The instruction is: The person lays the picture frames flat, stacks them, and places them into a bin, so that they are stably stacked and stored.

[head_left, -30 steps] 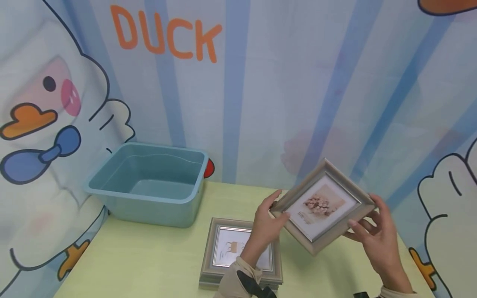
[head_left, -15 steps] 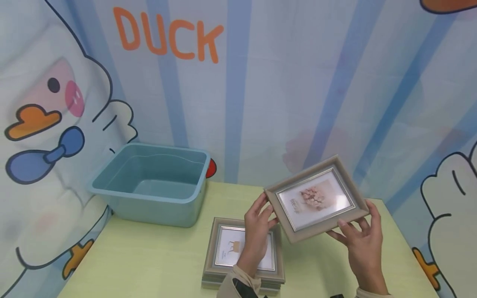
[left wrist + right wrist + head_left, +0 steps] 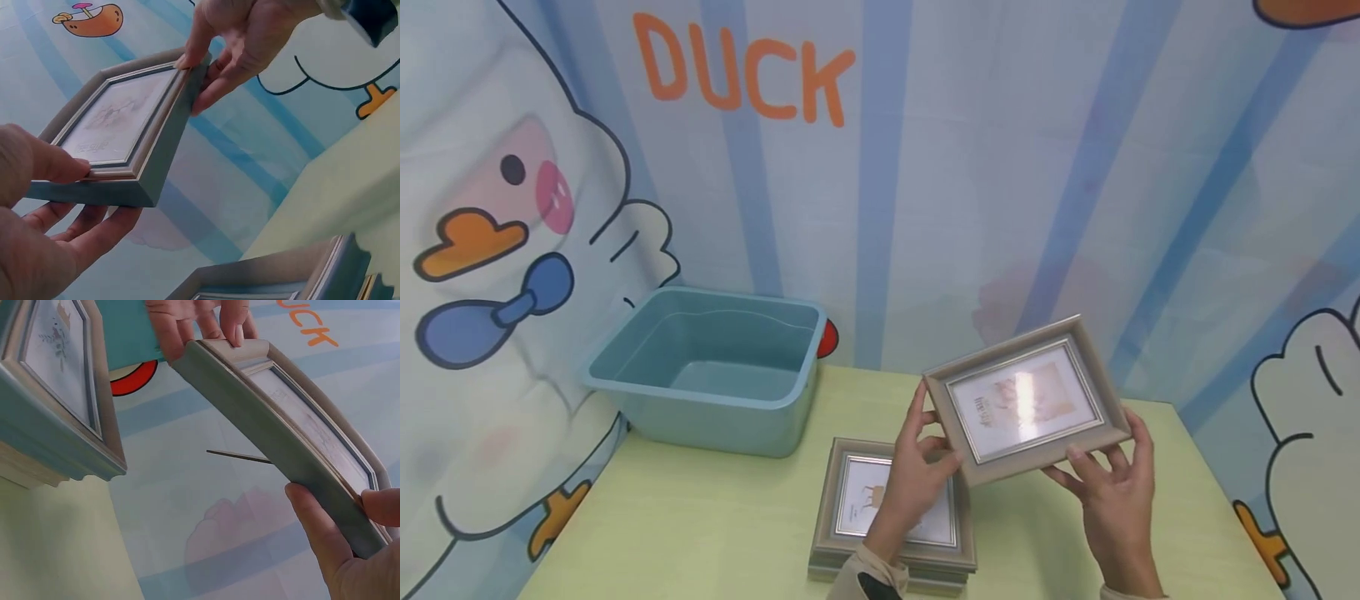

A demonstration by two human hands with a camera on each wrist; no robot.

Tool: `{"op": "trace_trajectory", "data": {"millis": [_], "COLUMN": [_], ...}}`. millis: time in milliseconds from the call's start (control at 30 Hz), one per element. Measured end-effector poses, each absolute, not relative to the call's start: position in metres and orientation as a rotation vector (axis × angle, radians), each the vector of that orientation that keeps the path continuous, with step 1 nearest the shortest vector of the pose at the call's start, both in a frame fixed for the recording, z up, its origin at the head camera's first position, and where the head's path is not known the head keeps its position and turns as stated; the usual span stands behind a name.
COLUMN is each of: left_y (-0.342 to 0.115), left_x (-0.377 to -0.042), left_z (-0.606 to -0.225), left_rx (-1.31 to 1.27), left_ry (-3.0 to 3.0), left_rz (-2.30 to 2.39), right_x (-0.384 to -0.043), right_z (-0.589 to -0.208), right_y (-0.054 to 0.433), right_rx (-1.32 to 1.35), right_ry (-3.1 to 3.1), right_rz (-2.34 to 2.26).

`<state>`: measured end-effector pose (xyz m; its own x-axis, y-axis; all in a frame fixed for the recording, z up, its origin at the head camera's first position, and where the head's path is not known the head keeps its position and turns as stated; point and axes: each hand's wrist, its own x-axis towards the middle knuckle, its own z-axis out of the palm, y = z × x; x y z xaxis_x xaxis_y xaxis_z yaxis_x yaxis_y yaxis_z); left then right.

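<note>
Both hands hold up a beige-grey picture frame (image 3: 1026,404) with a pale print behind glossy glass, tilted above the table. My left hand (image 3: 913,475) pinches its left side, thumb at the front edge and fingers behind. At the lower right corner my right hand (image 3: 1116,504) grips it, thumb on the front. A thin stand leg (image 3: 240,456) juts from its back in the right wrist view. Beneath the left forearm lies a stack of similar picture frames (image 3: 859,500), the top one printed with an animal; the forearm hides part of that print.
A blue-green plastic tub (image 3: 782,404) with nothing in it stands at the back left of the pale yellow table (image 3: 685,517). Right behind the table hangs a striped cartoon duck backdrop (image 3: 962,167).
The held frame has turned from a diamond-like slant to a flatter tilt and shifted slightly left. The left hand has shifted its hold along the edge; the right hand moved left with the frame.
</note>
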<state>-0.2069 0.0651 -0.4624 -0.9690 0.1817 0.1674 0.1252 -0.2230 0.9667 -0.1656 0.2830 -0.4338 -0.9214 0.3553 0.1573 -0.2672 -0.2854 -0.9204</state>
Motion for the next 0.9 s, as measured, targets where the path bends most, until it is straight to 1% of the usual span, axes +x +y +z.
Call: {"op": "trace_trajectory", "data": {"millis": [100,267,433,600,767,900], "left_y": [0.058,0.041,0.021,0.008,0.001,-0.004], "left_x": [-0.205,-0.207,-0.207,-0.203,-0.199,-0.196], "left_z": [-0.462,-0.459,-0.454,-0.447,-0.441,-0.440], "left_rx": [0.418,0.404,0.409,0.475,0.506,0.537], "left_ry": [1.983,2.036,2.180,2.315,2.411,2.481], "left_rz": [2.365,2.332,2.225,2.123,2.052,1.995], "right_x": [-0.164,-0.163,-0.166,-0.167,-0.165,-0.165], "right_z": [-0.436,-0.438,-0.438,-0.442,-0.442,-0.434], "right_y": [0.280,0.280,0.284,0.283,0.282,0.288], "right_rx": [-0.116,-0.197,-0.288,-0.338,-0.323,-0.202], "right_ry": [-1.568,-1.603,-1.791,-2.024,-2.279,-2.533], "right_rz": [2.279,2.264,2.077,1.837,1.611,1.585]}}
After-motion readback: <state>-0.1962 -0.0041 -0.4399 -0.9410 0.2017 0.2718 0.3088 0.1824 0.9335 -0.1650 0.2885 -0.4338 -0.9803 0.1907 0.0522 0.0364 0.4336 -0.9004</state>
